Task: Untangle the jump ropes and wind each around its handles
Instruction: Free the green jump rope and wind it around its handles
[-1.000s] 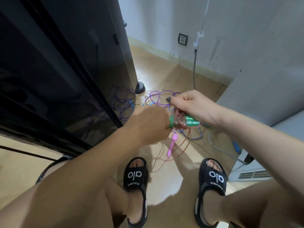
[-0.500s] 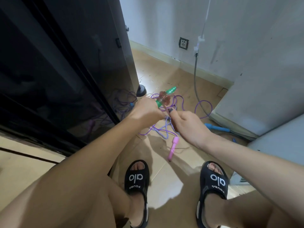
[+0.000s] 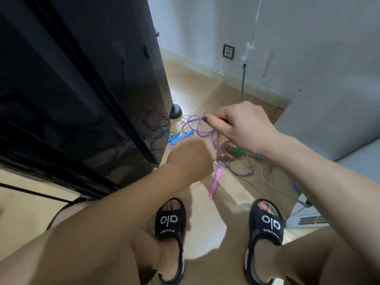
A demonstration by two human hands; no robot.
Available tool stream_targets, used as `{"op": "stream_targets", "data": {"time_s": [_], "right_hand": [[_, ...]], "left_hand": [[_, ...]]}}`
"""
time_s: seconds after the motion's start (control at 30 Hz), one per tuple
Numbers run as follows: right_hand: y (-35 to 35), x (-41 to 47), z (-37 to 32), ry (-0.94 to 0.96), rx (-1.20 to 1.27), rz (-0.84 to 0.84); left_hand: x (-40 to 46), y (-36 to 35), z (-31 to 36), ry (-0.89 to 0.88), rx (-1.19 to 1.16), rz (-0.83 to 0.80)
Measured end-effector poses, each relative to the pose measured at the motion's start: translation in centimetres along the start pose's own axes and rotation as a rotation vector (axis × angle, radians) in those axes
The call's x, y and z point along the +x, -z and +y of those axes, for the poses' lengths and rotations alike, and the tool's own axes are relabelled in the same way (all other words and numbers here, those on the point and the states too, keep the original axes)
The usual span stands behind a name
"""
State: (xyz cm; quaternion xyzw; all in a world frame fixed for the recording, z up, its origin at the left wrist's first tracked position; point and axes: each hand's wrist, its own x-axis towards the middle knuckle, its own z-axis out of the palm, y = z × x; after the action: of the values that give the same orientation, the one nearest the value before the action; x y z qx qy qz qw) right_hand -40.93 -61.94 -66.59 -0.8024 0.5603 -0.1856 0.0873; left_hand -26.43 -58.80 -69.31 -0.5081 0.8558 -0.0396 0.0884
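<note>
— Wrapping going on at the green handles (image 3: 236, 151)?
— Looks so. They sit between the two hands, above the floor (image 3: 205, 212), with clear pinkish cord (image 3: 223, 154) wound round them in a thick bundle.
— Left grip?
— The left hand (image 3: 191, 159) is clenched into a fist at the bundle's left end; what the fingers close on is hidden behind the knuckles, likely the handles.
— Right?
— The right hand (image 3: 242, 125) is higher, thumb and forefinger pinched together. A thin cord may run through the pinch, but I cannot tell.
— Other ropes?
— A pink handle (image 3: 214, 183) lies on the floor below the left hand. A striped rope (image 3: 242, 171) loops beside it. Farther off, purple rope (image 3: 197, 126) and blue handles (image 3: 181, 137) lie tangled by the black cabinet (image 3: 82, 89).
</note>
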Motion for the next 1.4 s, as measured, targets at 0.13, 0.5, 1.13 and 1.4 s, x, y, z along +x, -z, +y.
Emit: {"op": "stream_targets", "data": {"time_s": [0.13, 0.5, 1.13, 1.4], "right_hand": [[-0.4, 0.8, 1.0, -0.074, 0.099, -0.115], [-3.9, 0.0, 3.2, -0.384, 0.571, -0.21], [-0.5, -1.5, -1.8, 0.035, 0.116, 0.081], [0.4, -0.6, -0.8, 0.061, 0.098, 0.058]], "left_hand": [[-0.6, 0.5, 0.5, -0.054, -0.104, 0.093], [-0.5, 2.0, -1.7, 0.15, -1.001, 0.047], [2.5, -1.7, -6.0, 0.578, -1.252, -0.344], [1.9, -1.4, -4.8, 0.428, -1.024, -0.558]]}}
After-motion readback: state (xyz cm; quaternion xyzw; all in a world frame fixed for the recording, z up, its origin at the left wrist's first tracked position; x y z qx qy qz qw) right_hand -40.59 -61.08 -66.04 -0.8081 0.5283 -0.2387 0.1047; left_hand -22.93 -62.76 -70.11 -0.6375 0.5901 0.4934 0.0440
